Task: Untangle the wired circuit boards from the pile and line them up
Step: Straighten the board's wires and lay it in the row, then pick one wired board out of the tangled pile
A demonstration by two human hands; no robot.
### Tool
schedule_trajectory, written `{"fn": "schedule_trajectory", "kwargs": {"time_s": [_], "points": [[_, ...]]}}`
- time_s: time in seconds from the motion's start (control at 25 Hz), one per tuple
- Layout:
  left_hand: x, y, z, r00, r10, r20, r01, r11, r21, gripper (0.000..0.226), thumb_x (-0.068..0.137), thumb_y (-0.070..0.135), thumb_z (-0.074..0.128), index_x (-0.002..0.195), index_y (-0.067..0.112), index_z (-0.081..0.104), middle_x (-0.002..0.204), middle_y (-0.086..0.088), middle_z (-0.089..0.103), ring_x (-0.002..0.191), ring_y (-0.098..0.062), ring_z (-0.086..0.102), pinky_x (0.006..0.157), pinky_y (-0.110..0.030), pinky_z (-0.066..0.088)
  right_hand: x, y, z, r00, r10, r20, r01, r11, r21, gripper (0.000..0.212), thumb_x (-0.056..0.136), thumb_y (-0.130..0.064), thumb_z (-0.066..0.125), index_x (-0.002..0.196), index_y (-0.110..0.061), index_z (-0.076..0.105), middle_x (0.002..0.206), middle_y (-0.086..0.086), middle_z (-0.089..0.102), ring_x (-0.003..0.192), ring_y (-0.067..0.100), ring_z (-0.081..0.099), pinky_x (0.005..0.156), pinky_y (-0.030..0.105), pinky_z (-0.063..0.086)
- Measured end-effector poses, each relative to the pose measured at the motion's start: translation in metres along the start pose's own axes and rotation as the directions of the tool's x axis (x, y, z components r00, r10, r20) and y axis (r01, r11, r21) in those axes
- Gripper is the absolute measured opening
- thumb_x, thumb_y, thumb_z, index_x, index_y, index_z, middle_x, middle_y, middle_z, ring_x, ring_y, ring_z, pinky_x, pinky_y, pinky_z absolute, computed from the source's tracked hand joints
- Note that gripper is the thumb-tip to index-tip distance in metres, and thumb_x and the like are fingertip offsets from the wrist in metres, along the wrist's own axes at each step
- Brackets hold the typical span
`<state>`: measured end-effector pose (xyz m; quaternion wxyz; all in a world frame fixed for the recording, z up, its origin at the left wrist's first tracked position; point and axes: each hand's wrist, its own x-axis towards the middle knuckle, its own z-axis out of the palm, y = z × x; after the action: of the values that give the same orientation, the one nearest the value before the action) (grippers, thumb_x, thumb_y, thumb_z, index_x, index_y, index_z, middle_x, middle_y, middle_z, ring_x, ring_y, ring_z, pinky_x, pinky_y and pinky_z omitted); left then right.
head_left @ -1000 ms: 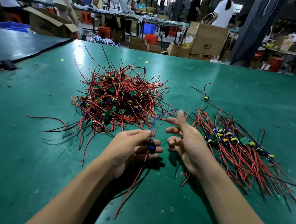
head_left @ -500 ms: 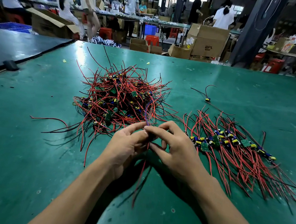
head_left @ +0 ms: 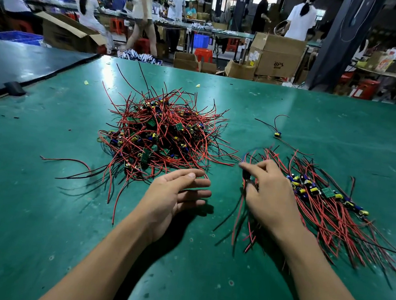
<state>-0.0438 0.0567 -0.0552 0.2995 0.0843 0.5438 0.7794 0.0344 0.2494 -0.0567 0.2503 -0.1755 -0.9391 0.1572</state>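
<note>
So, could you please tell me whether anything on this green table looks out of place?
One small wired circuit board with a yellow part lies alone, beyond the lined-up row of red-wired boards and right of the tangled red-wire pile, belonging to neither.

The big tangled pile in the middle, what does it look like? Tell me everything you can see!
The pile is a heaped tangle of thin red and black wires, with small green circuit boards carrying yellow and blue parts buried inside. Loose wire ends stick out all round and trail over the green table it rests on. The open left hand is just in front; whether it touches a stray wire is unclear.
</note>
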Motion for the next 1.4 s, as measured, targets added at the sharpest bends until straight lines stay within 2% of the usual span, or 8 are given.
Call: {"fn": "schedule_trajectory", "kwargs": {"time_s": [0.12, 0.32, 0.48, 0.64, 0.76, 0.96, 1.16, 1.4], "points": [[0.0, -0.001, 0.001, 1.0, 0.012, -0.006, -0.012, 1.0, 0.018, 0.019, 0.099, 0.008, 0.049, 0.101, 0.003, 0.068, 0.088, -0.014, 0.074, 0.067, -0.023, 0.07, 0.065, -0.029, 0.059, 0.003, 0.006, 0.002, 0.984, 0.123, 0.127, -0.117, 0.992, -0.058, 0.04, 0.091, -0.01, 0.05, 0.118, -0.031, 0.073, 0.114, 0.0, 0.055, 0.116, 0.023, 0.05, 0.099, 0.04, 0.035], [0.0, -0.001, 0.001, 0.997, 0.042, -0.066, -0.042, 0.999, 0.003, 0.015, 0.097, 0.002, 0.05, 0.099, -0.002, 0.065, 0.076, -0.013, 0.069, 0.049, -0.017, 0.061, 0.047, -0.022, 0.051, -0.002, -0.013, 0.008, 0.998, 0.06, 0.007, -0.06, 0.998, 0.015, 0.037, 0.087, -0.03, 0.045, 0.102, -0.028, 0.079, 0.106, -0.003, 0.062, 0.11, 0.021, 0.051, 0.087, 0.034, 0.026], [0.001, -0.001, -0.001, 0.998, -0.015, -0.068, 0.011, 0.999, -0.049, 0.015, 0.098, 0.002, 0.048, 0.096, -0.001, 0.062, 0.066, -0.01, 0.062, 0.045, -0.017, 0.055, 0.042, -0.021, 0.044, -0.013, -0.048, 0.022, 0.993, -0.094, -0.072, 0.104, 0.983, 0.149, 0.02, 0.092, -0.022, 0.063, 0.106, -0.021, 0.077, 0.098, -0.003, 0.065, 0.098, 0.02, 0.061, 0.089, 0.04, 0.04], [0.006, 0.006, -0.01, 0.991, -0.131, -0.009, 0.129, 0.982, -0.14, 0.01, 0.098, 0.012, 0.046, 0.1, 0.009, 0.056, 0.064, -0.002, 0.051, 0.049, -0.013, 0.044, 0.044, -0.02, 0.032, -0.005, -0.08, 0.041, 0.988, -0.156, -0.014, 0.151, 0.928, 0.342, 0.023, 0.091, -0.027, 0.058, 0.104, -0.022, 0.076, 0.099, -0.007, 0.065, 0.09, 0.013, 0.062, 0.087, 0.035, 0.049], [0.01, 0.011, -0.016, 0.983, -0.185, 0.003, 0.18, 0.956, -0.231, 0.01, 0.099, 0.018, 0.047, 0.099, 0.01, 0.054, 0.065, -0.002, 0.048, 0.048, -0.01, 0.041, 0.042, -0.017, 0.031, 0.037, -0.1, 0.051, 0.996, -0.084, -0.017, 0.083, 0.902, 0.423, 0.022, 0.093, -0.024, 0.063, 0.111, -0.021, 0.074, 0.104, -0.005, 0.064, 0.096, 0.011, 0.06, 0.09, 0.03, 0.049], [0.013, 0.017, -0.018, 0.991, -0.117, -0.058, 0.1, 0.964, -0.245, 0.017, 0.101, 0.025, 0.046, 0.099, 0.012, 0.056, 0.064, -0.001, 0.051, 0.05, -0.011, 0.042, 0.052, -0.022, 0.032, 0.101, -0.126, 0.071, 0.995, 0.007, 0.104, -0.034, 0.965, 0.26, 0.051, 0.095, -0.025, 0.063, 0.144, -0.022, 0.052, 0.139, 0.003, 0.053, 0.124, 0.023, 0.053, 0.103, 0.037, 0.043], [0.015, 0.018, -0.02, 0.989, -0.098, -0.106, 0.072, 0.971, -0.228, 0.023, 0.101, 0.027, 0.047, 0.086, 0.012, 0.057, 0.063, -0.001, 0.053, 0.051, -0.012, 0.044, 0.058, -0.024, 0.031, 0.105, -0.121, 0.084, 0.992, 0.078, 0.1, -0.091, 0.988, 0.128, 0.018, 0.094, -0.037, 0.065, 0.108, -0.027, 0.071, 0.111, -0.001, 0.068, 0.1, 0.023, 0.062, 0.073, 0.027, 0.039], [0.012, 0.015, -0.019, 0.991, -0.087, -0.097, 0.063, 0.972, -0.228, 0.019, 0.101, 0.026, 0.047, 0.096, 0.009, 0.055, 0.064, -0.002, 0.051, 0.053, -0.012, 0.043, 0.058, -0.023, 0.031, 0.092, -0.124, 0.083, 0.982, 0.049, 0.185, -0.084, 0.978, 0.19, 0.014, 0.086, -0.04, 0.07, 0.084, -0.028, 0.063, 0.093, -0.004, 0.071, 0.089, 0.022, 0.064, 0.07, 0.03, 0.043]]}}
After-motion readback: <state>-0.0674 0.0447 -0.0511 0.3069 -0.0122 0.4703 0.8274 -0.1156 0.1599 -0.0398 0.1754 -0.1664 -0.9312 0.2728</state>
